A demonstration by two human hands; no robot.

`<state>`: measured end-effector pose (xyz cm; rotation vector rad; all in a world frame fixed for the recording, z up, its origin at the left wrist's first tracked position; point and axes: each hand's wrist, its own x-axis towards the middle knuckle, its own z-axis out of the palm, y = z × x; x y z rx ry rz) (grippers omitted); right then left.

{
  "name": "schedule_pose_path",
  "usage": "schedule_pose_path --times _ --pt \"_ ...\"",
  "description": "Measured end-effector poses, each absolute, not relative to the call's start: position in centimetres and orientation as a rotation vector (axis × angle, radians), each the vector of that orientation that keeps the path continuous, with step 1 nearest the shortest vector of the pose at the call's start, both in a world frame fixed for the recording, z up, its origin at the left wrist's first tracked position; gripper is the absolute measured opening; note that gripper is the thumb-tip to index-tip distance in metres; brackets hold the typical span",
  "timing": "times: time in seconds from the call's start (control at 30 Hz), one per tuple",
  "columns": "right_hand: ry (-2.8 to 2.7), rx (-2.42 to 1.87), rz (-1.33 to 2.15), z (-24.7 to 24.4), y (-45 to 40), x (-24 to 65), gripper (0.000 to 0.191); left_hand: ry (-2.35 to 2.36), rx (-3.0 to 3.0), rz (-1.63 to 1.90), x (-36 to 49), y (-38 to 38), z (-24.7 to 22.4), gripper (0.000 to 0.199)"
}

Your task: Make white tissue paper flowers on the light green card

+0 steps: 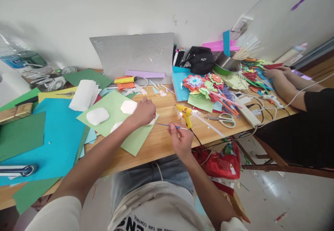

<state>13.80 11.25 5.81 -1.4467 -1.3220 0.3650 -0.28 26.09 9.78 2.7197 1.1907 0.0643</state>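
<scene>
A light green sheet of paper (135, 141) lies on the wooden table in front of me, with several white rounded paper pieces (97, 116) on it. Over its right part, my left hand (144, 112) is curled downward beside another white piece (128, 107). A bit of white shows under its edge, but the fingertips are hidden. My right hand (180, 138) pinches a thin blue stick (167, 124), held nearly level above the table edge and pointing left. Just behind that hand stands a yellow hot glue gun (184, 112).
Scissors (224, 119) and paper flowers (195, 82) lie to the right. Blue paper (61, 137) and a folded white stack (84, 95) are on the left. A grey board (135, 55) leans on the wall. A co-worker's hands (279, 72) handle red paper at far right; cables cross there.
</scene>
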Motion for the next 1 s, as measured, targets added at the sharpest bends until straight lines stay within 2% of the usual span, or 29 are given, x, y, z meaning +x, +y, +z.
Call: schedule_pose_path --times 0.53,1.0 --pt "-1.352 -1.395 0.291 3.4 14.0 13.1 0.025 1.167 2.685 -0.04 -0.2 26.4 10.1 0.025" --pt "-1.484 -1.486 0.291 6.0 16.7 13.4 0.028 1.172 2.581 -0.012 -0.7 26.6 10.7 0.019"
